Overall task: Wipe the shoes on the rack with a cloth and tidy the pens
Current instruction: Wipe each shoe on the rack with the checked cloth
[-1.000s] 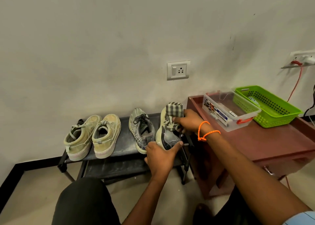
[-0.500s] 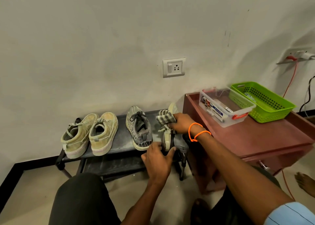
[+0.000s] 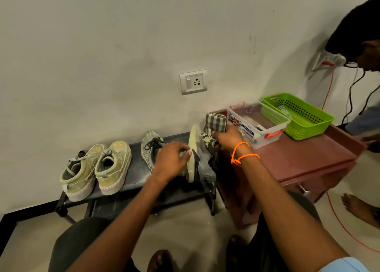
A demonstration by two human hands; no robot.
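Note:
A grey sneaker (image 3: 194,154) is tipped on its side at the right end of the black shoe rack (image 3: 135,154), its pale sole facing left. My left hand (image 3: 171,161) grips its heel and sole edge. My right hand (image 3: 227,138) holds a checked grey cloth (image 3: 213,122) against the shoe's upper near the toe. Its matching grey sneaker (image 3: 149,148) lies flat to the left, partly behind my left hand. Two olive canvas shoes (image 3: 98,168) stand at the rack's left end. A pen-like item (image 3: 259,127) lies in the clear plastic box (image 3: 257,125).
A reddish low table (image 3: 304,158) stands right of the rack, carrying the clear box and a green basket (image 3: 298,115). Another person (image 3: 362,45) leans in at the far right, bare foot (image 3: 357,208) on the floor by an orange cable (image 3: 347,230). A wall socket (image 3: 193,82) is above the rack.
The grey sneaker has been turned further onto its side, sole facing left. My left hand shifted up along the sole. Another person has come into view at the right.

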